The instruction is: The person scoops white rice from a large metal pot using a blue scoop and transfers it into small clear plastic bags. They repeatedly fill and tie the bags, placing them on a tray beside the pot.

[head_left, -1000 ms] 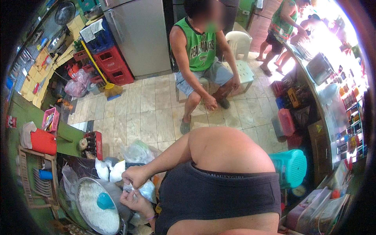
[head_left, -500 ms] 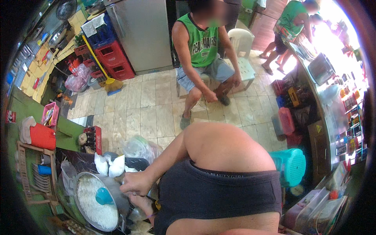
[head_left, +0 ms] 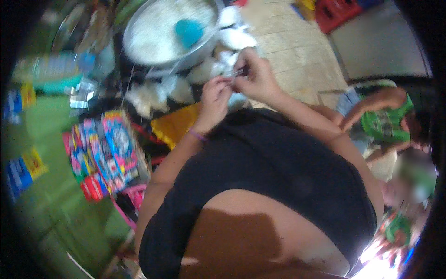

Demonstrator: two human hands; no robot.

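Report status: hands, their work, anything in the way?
Left hand and right hand together at fingertips. Anything held: too blurred to name. Metal pot of rice, teal cup inside, beyond, not between them.

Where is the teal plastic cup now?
Head view, top, left of centre: the teal plastic cup rests on white rice inside the round silver pot, beyond the left hand.

Smooth metal gleams on the pot (head_left: 204, 54), plain plastic on the cup (head_left: 189, 32), thin plastic bags (head_left: 238, 39), matt cloth across the top (head_left: 283, 144)!
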